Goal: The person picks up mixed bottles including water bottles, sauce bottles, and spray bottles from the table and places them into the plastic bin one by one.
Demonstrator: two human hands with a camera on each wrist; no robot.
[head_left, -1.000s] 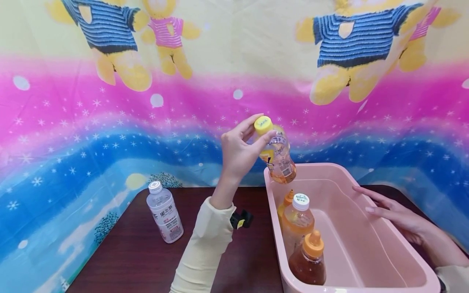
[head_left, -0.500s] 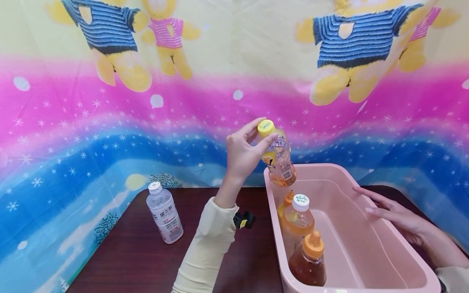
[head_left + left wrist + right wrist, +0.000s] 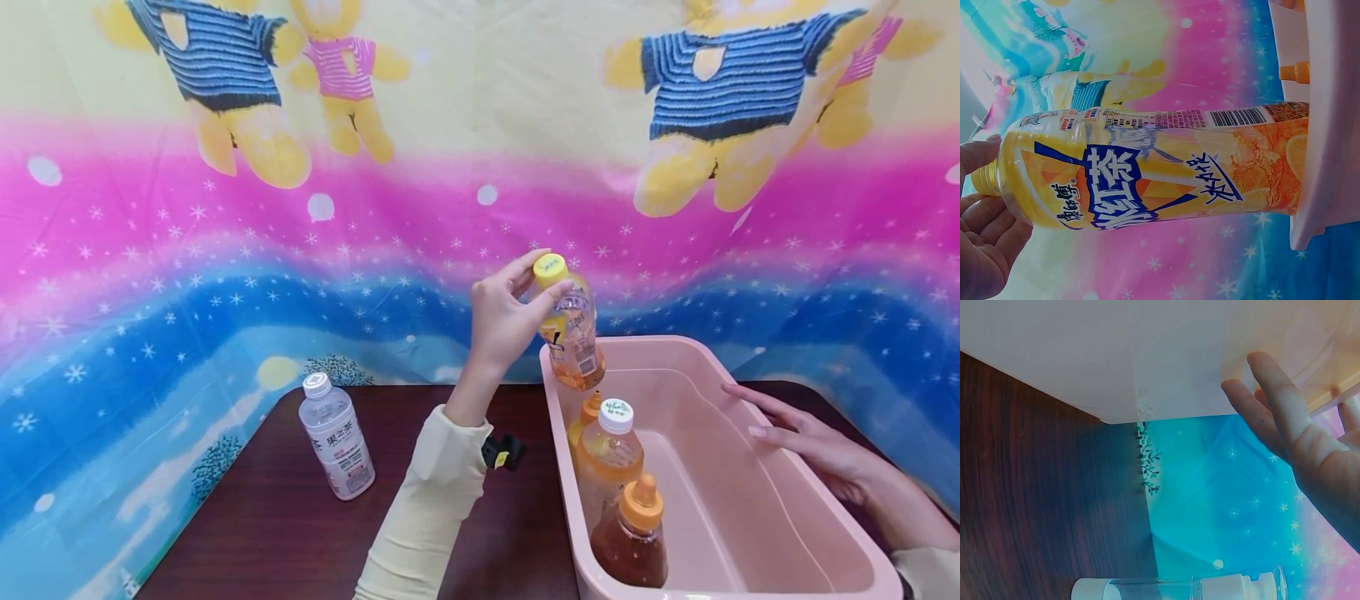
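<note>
My left hand (image 3: 506,321) pinches a bottle of iced tea (image 3: 576,337) just below its yellow cap. The bottle leans slightly above the far-left corner of a pink plastic tub (image 3: 750,392), and some orange liquid or print shows at its base. In the left wrist view the yellow-and-orange label of the iced tea bottle (image 3: 1147,175) faces the camera, and my fingers (image 3: 991,231) are at its neck. My right hand (image 3: 832,454) rests on the tub's right rim. In the right wrist view, straight fingers (image 3: 1279,394) lie against the tub's outer wall.
Along the tub's left side stand an orange-tipped yellow bottle (image 3: 587,417), a white-capped bottle (image 3: 609,458) and an orange-capped brown bottle (image 3: 632,542). A white-capped, labelled bottle (image 3: 337,437) stands on the dark table (image 3: 247,508). A patterned cloth (image 3: 450,167) hangs behind.
My left hand has moved a little right and down with the iced tea bottle, which now leans less. My right hand, the tub and the other bottles have stayed put.
</note>
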